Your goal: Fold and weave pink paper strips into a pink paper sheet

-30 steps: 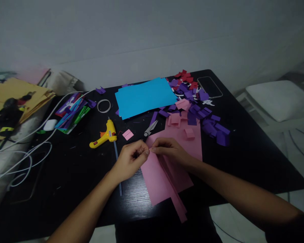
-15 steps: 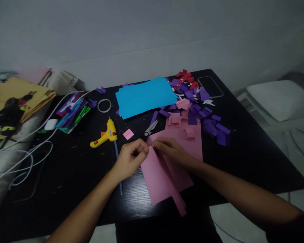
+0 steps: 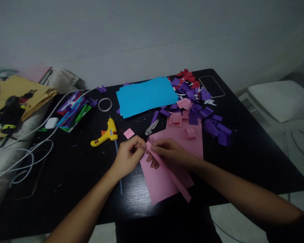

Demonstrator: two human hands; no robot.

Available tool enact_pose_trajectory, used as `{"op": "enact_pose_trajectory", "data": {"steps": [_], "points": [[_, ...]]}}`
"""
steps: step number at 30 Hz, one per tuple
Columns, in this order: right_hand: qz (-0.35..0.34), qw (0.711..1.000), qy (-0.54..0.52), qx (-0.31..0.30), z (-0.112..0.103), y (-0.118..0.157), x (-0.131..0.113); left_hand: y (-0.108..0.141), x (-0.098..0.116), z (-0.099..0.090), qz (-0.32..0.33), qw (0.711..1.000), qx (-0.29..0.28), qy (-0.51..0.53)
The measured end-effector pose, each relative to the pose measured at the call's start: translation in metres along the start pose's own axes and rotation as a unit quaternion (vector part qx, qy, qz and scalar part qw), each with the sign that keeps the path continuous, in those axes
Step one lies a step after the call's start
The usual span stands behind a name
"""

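Ur R hand [image 3: 168,152] is gripping the pink strip [image 3: 176,180] over the pink sheet [image 3: 155,192], running far-L to near-R, pointing twd table [image 3: 243,168] edge; L hand [image 3: 129,153] is sitting curled at far tip, can't tell if gripping. Room's lying R.

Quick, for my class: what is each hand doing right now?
Left hand: closed, fingertips at the strip's end; whether gripping it, I cannot tell.
Right hand: closed, holding the pink strip.

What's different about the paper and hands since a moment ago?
The lower end of the pink strip swung up and to the right. The right hand now has fingertips past the strip's left edge. I can't tell if the left hand let go. Glue gun, scissors and blue sheets stayed put.
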State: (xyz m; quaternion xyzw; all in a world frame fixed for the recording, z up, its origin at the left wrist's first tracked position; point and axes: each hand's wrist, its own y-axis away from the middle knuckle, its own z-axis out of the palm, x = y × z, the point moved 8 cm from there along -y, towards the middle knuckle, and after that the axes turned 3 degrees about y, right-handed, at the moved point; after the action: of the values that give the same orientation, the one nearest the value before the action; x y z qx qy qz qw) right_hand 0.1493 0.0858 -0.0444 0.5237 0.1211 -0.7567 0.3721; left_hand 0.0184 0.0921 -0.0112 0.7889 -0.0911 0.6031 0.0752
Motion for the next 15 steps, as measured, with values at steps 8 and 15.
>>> {"op": "enact_pose_trajectory", "data": {"steps": [8,15], "points": [[-0.018,0.998,0.047,0.025,0.001,0.002,-0.010,-0.001,-0.002,-0.001,0.001,1.000,-0.002,-0.024],[-0.014,0.997,0.062,0.042,0.001,0.004,-0.011,-0.001,0.000,0.004,-0.002,0.999,-0.038,-0.033]]}}
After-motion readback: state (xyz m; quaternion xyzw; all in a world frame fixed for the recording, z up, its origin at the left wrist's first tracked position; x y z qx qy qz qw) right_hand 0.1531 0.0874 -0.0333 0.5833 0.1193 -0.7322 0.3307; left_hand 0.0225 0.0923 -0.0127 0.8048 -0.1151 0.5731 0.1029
